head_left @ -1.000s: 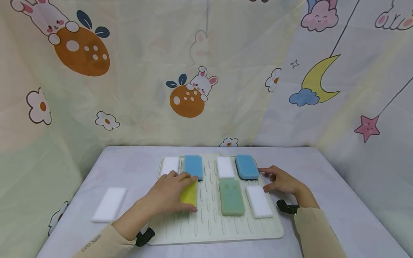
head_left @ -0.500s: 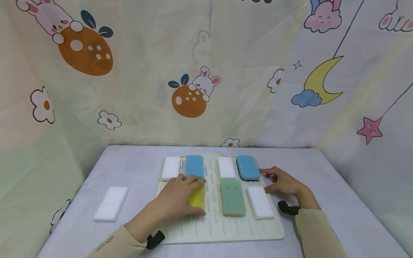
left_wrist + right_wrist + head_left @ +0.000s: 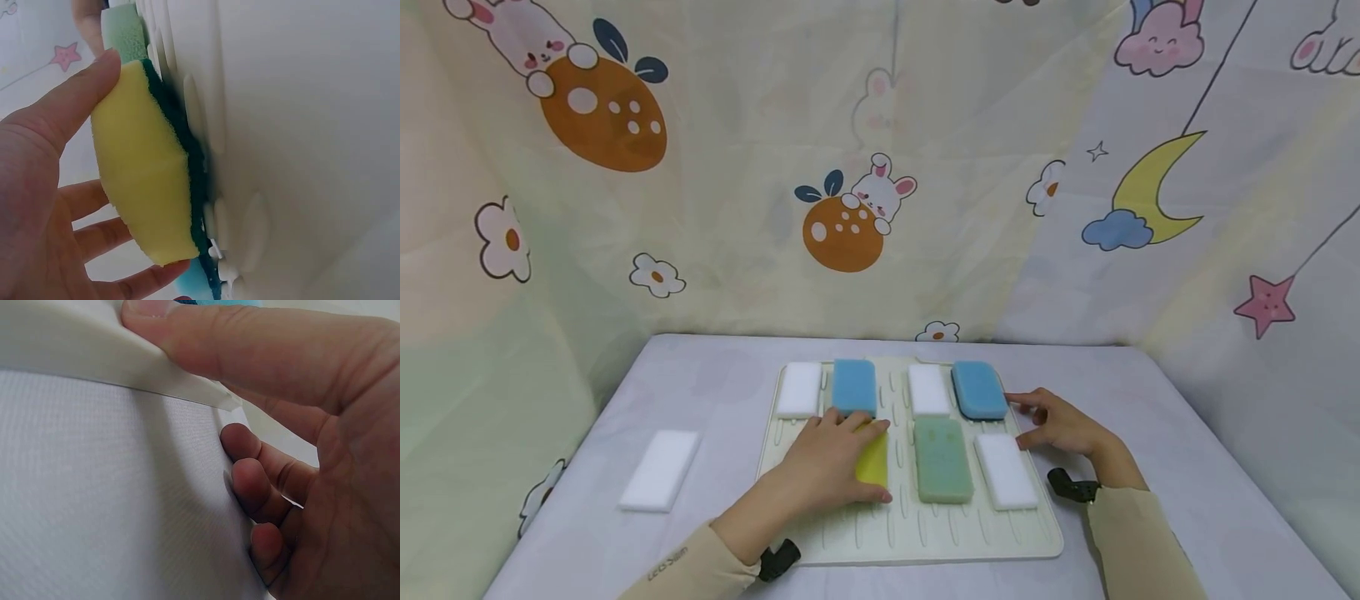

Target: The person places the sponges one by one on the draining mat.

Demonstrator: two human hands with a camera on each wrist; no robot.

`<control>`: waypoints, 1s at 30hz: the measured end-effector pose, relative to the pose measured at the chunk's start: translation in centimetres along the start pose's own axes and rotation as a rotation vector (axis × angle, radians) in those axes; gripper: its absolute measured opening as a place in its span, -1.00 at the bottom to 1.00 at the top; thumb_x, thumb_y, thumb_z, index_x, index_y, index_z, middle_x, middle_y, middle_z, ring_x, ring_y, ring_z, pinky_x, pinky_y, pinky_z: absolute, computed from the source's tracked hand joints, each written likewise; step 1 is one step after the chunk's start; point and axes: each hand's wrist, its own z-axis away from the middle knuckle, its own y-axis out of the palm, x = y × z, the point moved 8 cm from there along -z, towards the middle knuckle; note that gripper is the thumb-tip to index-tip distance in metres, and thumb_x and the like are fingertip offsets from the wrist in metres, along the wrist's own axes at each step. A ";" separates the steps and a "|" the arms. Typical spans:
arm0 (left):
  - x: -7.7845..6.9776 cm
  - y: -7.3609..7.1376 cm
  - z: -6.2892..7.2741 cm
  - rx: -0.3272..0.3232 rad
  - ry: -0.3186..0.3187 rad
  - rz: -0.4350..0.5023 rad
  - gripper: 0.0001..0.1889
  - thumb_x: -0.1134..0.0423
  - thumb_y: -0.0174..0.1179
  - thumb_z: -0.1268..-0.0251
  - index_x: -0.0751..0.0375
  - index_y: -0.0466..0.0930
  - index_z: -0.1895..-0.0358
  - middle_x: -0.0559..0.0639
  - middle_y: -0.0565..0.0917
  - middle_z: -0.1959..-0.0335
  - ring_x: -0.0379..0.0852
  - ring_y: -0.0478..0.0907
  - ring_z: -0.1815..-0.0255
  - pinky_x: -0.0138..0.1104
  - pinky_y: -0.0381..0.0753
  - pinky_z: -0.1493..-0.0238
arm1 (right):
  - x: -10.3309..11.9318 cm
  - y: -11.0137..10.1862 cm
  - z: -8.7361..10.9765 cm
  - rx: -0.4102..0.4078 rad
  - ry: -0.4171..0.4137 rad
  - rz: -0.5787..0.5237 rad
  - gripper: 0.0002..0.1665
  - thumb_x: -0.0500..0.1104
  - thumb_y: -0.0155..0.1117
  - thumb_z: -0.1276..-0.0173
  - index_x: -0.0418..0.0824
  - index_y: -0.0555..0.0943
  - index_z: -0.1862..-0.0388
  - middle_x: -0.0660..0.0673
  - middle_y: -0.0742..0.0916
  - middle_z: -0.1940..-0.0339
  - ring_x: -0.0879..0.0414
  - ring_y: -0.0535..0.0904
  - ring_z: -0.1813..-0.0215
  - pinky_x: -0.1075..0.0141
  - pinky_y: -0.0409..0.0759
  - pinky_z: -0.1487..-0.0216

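Note:
My left hand grips a yellow sponge by its two ends, thumb at the near end. In the left wrist view the sponge bows a little, its dark green scouring side facing the pale ribbed drying mat; whether it touches is hard to tell. My right hand rests at the right edge of the drying mat. Its thumb presses on the rim, the index finger reaches along that edge, and the other fingers curl loosely on the tablecloth.
On the mat lie two blue sponges, one left and one right, a green sponge, and white sponges, among them one at the right. Another white sponge lies on the table, left of the mat.
My left hand has moved right across the mat with the yellow sponge, toward the green sponge. My right hand has stayed at the mat's edge.

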 end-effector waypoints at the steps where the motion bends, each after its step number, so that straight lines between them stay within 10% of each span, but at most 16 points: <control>1: 0.0 0.0 0.0 0.001 -0.003 0.002 -0.01 -0.51 0.39 0.02 -0.19 0.40 -0.52 -0.06 0.52 -0.42 0.19 0.47 -0.28 0.14 0.52 -0.21 | 0.0 0.0 0.0 0.001 -0.004 0.001 0.05 -0.13 0.68 -0.01 -0.24 0.45 -0.52 -0.26 0.53 -0.10 -0.02 0.32 0.09 0.26 0.38 0.17; 30: -0.5 0.6 0.1 0.037 -0.019 -0.031 0.05 -0.57 0.33 0.01 -0.21 0.32 -0.57 -0.01 0.44 -0.49 0.23 0.44 -0.35 0.14 0.52 -0.24 | -0.1 0.0 0.0 0.001 -0.007 0.005 0.06 -0.12 0.68 -0.01 -0.23 0.45 -0.52 -0.25 0.54 -0.11 -0.01 0.32 0.09 0.26 0.39 0.17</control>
